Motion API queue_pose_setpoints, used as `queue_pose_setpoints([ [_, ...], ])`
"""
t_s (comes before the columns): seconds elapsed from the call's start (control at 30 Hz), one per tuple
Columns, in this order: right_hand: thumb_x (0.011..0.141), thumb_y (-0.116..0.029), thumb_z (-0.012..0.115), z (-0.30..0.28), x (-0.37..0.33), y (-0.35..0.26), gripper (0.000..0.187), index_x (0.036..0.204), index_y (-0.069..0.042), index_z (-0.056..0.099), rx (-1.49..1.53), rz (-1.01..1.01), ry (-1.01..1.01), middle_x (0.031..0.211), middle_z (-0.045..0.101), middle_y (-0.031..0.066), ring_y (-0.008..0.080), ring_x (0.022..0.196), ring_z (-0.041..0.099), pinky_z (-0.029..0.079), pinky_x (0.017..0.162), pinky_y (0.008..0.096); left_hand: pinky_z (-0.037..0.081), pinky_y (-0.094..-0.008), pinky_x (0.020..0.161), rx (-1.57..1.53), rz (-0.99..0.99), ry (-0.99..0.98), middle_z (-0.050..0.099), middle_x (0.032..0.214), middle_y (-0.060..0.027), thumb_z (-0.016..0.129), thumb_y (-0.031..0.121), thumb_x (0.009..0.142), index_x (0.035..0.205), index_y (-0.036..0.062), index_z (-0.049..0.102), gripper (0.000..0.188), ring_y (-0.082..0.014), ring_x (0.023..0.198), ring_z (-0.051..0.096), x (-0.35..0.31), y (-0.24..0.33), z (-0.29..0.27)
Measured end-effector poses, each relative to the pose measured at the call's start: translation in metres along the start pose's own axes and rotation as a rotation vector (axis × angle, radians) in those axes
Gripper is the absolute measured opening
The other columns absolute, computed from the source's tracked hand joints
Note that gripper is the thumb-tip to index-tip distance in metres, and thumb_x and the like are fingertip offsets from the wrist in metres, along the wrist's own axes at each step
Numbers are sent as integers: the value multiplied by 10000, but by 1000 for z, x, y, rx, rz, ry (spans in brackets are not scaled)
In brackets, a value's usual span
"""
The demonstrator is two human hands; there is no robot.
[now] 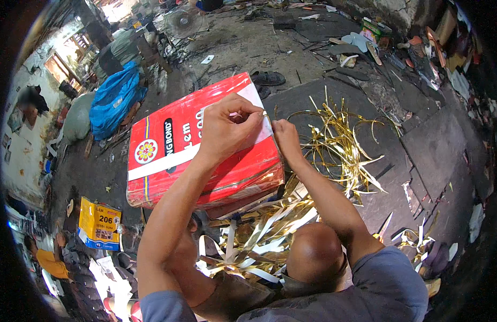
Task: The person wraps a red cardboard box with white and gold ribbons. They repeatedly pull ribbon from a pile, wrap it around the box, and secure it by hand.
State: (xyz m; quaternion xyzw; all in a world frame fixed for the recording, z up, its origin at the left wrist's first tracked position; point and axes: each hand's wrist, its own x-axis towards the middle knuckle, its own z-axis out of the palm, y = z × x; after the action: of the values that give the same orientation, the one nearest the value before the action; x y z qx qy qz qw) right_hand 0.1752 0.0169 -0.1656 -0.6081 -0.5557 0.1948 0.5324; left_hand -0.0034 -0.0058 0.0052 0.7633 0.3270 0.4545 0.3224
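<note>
My left hand (227, 126) is raised over a big red tin can (173, 155) lying on its side, its fingers pinched on the end of a thin gold strip (265, 114). My right hand (285, 137) grips the same strip just to the right, at the can's top edge. A tangle of gold foil strips (339, 145) spreads on the dark floor to the right of my hands. More gold and white strips (259, 236) pile up near my knee (313, 252).
A small yellow tin (99, 222) stands at the lower left. A blue sack (115, 99) and a grey sack lie at the upper left. Sandals (267, 79), a fan (183, 21) and scattered scraps cover the dirty floor behind. Dark sheets lie at the right.
</note>
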Motion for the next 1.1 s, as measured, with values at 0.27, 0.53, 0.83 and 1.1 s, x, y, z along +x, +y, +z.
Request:
queue_pose_setpoints([
  [0.27, 1020, -319, 545, 16, -28, 71, 416, 863, 54, 640, -39, 159, -69, 823, 630, 278, 442, 769, 605, 465, 727, 502, 537, -228, 622, -42, 4, 5, 696, 920, -57, 742, -39, 866, 875, -17, 757, 29, -88, 808, 659, 0, -9, 0],
  [0.53, 873, -200, 689, 21, -49, 81, 208, 903, 6, 697, -188, 177, -173, 934, 700, 267, 470, 923, 685, 527, 771, 497, 497, -232, 602, -13, 8, 63, 725, 835, -39, 761, 42, 849, 859, 20, 786, 35, -66, 700, 641, -2, -8, -2],
  [0.83, 867, -143, 634, 29, -120, 217, 186, 876, 25, 713, -330, 430, -214, 886, 705, 300, 484, 896, 707, 561, 771, 562, 474, -215, 606, -46, 21, 40, 710, 852, -30, 770, 3, 849, 885, 13, 787, 41, -52, 737, 627, 1, -10, 2],
  [1.1, 907, -174, 616, 9, -126, 207, 358, 1173, 64, 590, -507, 568, -324, 1042, 725, 309, 472, 1017, 720, 580, 881, 571, 520, -266, 650, 147, 139, -17, 712, 888, -78, 740, -40, 834, 879, 0, 781, 73, -117, 770, 671, -3, -5, -13],
])
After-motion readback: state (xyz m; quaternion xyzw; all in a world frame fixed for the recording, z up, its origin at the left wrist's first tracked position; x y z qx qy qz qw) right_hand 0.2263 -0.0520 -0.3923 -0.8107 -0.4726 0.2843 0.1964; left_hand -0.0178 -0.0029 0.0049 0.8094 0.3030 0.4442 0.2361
